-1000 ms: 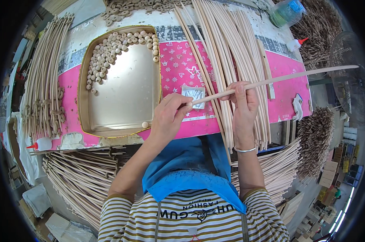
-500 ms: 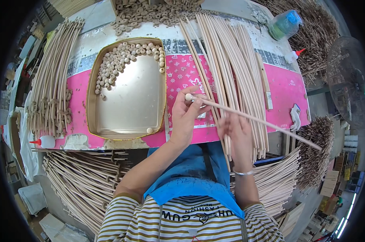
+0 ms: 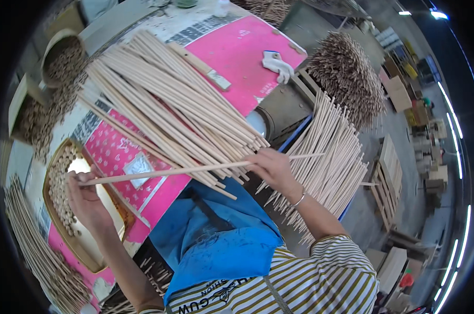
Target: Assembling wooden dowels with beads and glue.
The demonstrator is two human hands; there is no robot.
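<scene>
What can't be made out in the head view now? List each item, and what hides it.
In the head view:
Wooden rod: its left end is hidden by the left hand; whether anything is fitted there can't be told.
Gold tray: part of its inside is covered by that hand and forearm.
Green container: cut off by the top edge.

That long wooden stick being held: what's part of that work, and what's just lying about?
Probably part of it: long pale wooden stick; piled pale wooden sticks; round beige wooden beads.

Probably just lying about: white cloth glove; brown cardboard boxes.
</scene>
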